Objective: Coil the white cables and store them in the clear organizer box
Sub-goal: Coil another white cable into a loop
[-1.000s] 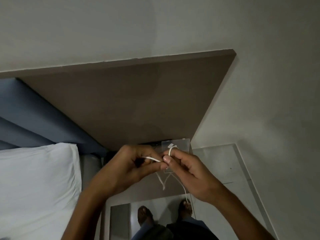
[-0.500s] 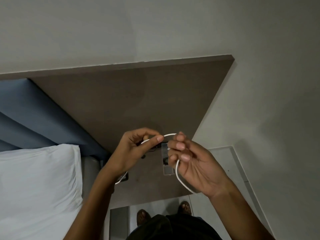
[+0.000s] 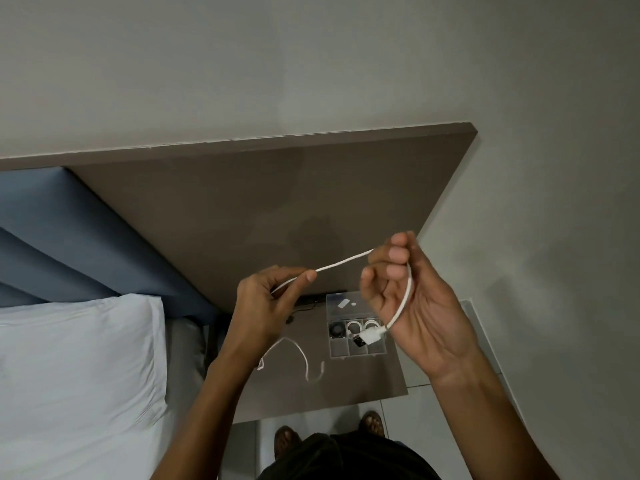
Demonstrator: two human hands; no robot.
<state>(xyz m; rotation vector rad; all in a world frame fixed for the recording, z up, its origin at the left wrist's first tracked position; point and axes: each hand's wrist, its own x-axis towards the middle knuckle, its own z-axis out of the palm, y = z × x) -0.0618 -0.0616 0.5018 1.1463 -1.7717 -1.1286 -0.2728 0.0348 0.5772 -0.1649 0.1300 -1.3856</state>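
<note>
A short white cable (image 3: 343,262) stretches between both hands above the bedside table. My left hand (image 3: 266,306) pinches one end between thumb and forefinger. My right hand (image 3: 412,299) grips the other part, and the cable curves down across its palm to a white USB plug (image 3: 372,335) hanging free. Below sits the clear organizer box (image 3: 349,303), lid open, with two coiled white cables (image 3: 362,326) and a dark coil (image 3: 336,329) in its compartments. A second loose white cable (image 3: 298,355) lies uncoiled on the table.
The brown bedside table (image 3: 363,382) stands against a brown headboard panel (image 3: 277,209). A bed with a white pillow (image 3: 76,375) is at the left. A dark item (image 3: 310,300) lies by the box. My feet (image 3: 372,422) stand on the tiled floor.
My hands have risen and moved apart, pulling the white cable out straighter. The view has tilted, so the box and the second cable on the table now show.
</note>
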